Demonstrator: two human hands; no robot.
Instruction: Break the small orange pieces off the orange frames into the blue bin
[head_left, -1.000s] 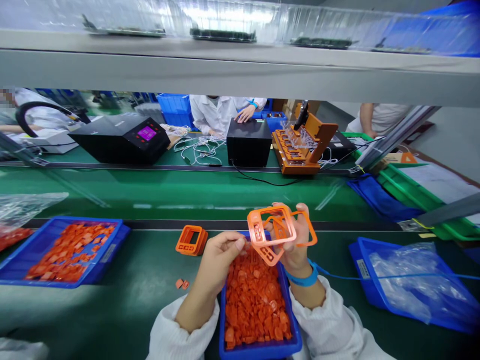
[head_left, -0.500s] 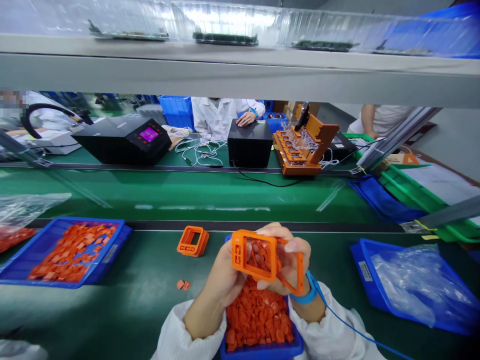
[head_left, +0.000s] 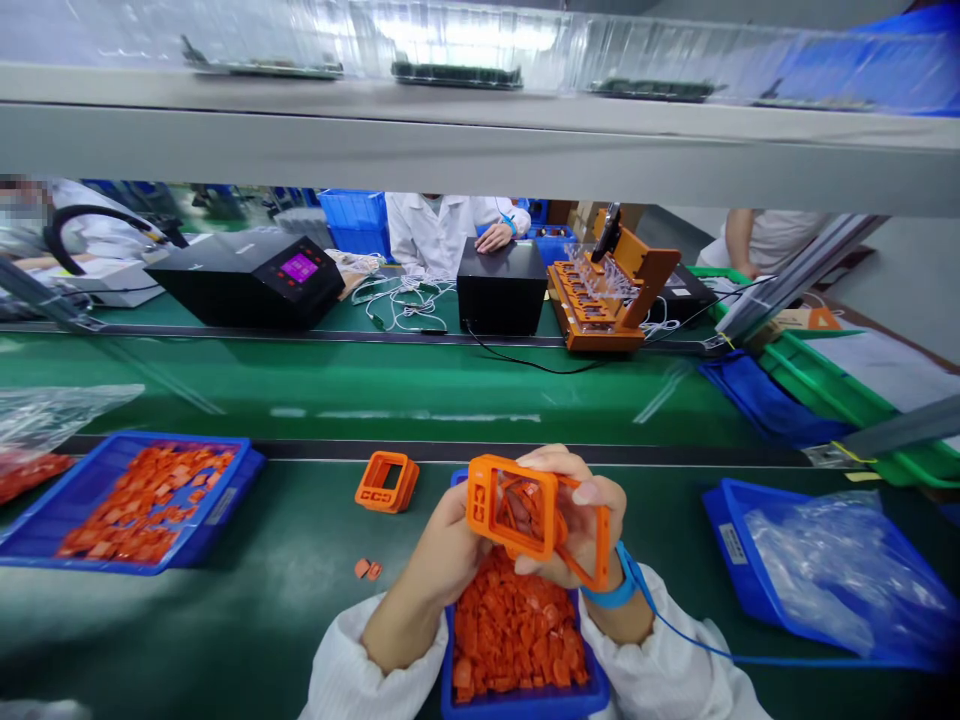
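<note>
Over a blue tray point(head_left: 600, 690) heaped with small orange plastic pieces point(head_left: 517, 635), both my hands are raised. My left hand point(head_left: 450, 545) is closed on the left side of an orange plastic frame point(head_left: 550, 515) with a rectangular opening. Fingers of my right hand point(head_left: 574, 505) are bent around a second orange frame point(head_left: 602, 550), which hangs tilted beside the first; these fingers also reach behind the first frame. Whether the two frames touch is hidden. To the left stands a small stack of similar orange frames point(head_left: 407, 485), with a few loose orange pieces point(head_left: 367, 569) nearer me.
Another blue tray point(head_left: 244, 455) with orange pieces lies left. A blue tray point(head_left: 727, 530) holding clear plastic bags point(head_left: 810, 560) is at right. A blue cord point(head_left: 810, 661) runs from my right wristband. A shelf point(head_left: 480, 150) crosses overhead; a co-worker's hand point(head_left: 495, 237) rests on a black box point(head_left: 502, 285).
The first frame has turned and tilted slightly in my hands. The blue cord now stretches straighter toward the right. Otherwise the view has barely shifted.
</note>
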